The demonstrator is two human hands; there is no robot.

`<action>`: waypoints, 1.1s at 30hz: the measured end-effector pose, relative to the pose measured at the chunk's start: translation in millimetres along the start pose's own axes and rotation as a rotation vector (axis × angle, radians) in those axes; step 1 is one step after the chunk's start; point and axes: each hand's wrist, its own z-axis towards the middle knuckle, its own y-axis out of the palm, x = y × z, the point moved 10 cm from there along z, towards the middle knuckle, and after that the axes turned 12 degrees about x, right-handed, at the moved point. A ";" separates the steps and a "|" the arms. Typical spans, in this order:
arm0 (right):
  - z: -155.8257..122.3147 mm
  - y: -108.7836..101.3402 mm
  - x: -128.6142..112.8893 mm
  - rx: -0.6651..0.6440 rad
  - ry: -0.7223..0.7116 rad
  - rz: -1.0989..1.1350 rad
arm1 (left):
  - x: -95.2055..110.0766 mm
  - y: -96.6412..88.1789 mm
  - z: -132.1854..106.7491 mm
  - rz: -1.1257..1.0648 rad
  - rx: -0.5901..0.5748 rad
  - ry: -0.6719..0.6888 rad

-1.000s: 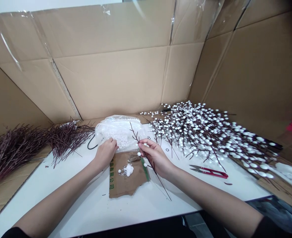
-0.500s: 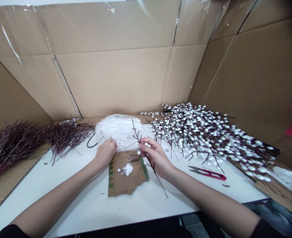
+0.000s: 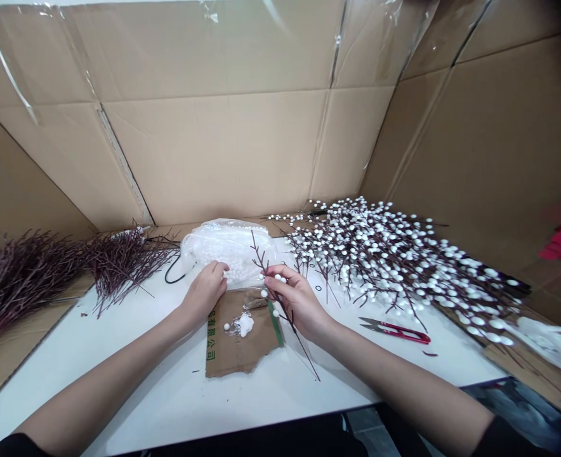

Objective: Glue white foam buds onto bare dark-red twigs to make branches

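Note:
My right hand [image 3: 297, 298] pinches a thin brown artificial twig [image 3: 305, 353] that slants across the front of the palm, its bare forked tip pointing up and away. Several white foam balls [image 3: 264, 294] sit on its branches near my fingers. At the front left of a clear plastic bag [image 3: 199, 244] full of small white balls [image 3: 235, 274], my left hand [image 3: 207, 289] has its fingers curled together; what they hold, if anything, is hidden. Below both hands lies a torn cardboard piece [image 3: 235, 362] with a white blob of paste [image 3: 245, 324] and a loose ball [image 3: 226, 327].
Red-handled thread snips [image 3: 397, 331] lie right of my right hand. A big heap of white-tipped twigs [image 3: 380, 254] spreads over the table's right side. Bare brown twigs [image 3: 123, 263] are piled at left. Cardboard walls [image 3: 223, 152] enclose the back and sides.
My left hand has shifted slightly at the bag's edge, its fingers lifting a little. My right hand keeps the twig in nearly the same place. The whole view has drifted slightly.

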 end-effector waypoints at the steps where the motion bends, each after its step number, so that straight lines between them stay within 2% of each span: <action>1: 0.1 -0.3 0.7 0.002 0.002 -0.011 | 4.8 -4.0 1.5 -0.062 0.024 0.000; 6: 0.1 -0.1 3.4 -0.003 0.007 -0.052 | 31.9 -23.4 4.2 -0.503 0.103 -0.069; 11: -0.8 0.7 5.4 -0.018 0.012 -0.066 | 42.6 -19.4 -4.2 -0.981 0.070 -0.361; 13: -0.3 0.1 6.4 -0.019 0.007 -0.072 | 49.8 -19.7 -6.5 -1.085 0.055 -0.378; 17: 1.6 0.0 6.6 -0.029 -0.025 -0.061 | 61.0 -27.0 -8.0 -1.103 0.056 -0.281; 23: 0.3 2.3 9.2 -0.060 -0.022 -0.095 | 63.4 -32.8 -9.5 -0.983 0.073 -0.226; 27: -3.3 6.4 6.1 -0.082 -0.013 -0.059 | 59.8 -36.7 -8.7 -0.942 0.120 -0.204; 33: -6.4 9.1 5.7 -0.065 0.075 0.096 | 51.7 -40.0 -7.9 -0.945 0.200 -0.209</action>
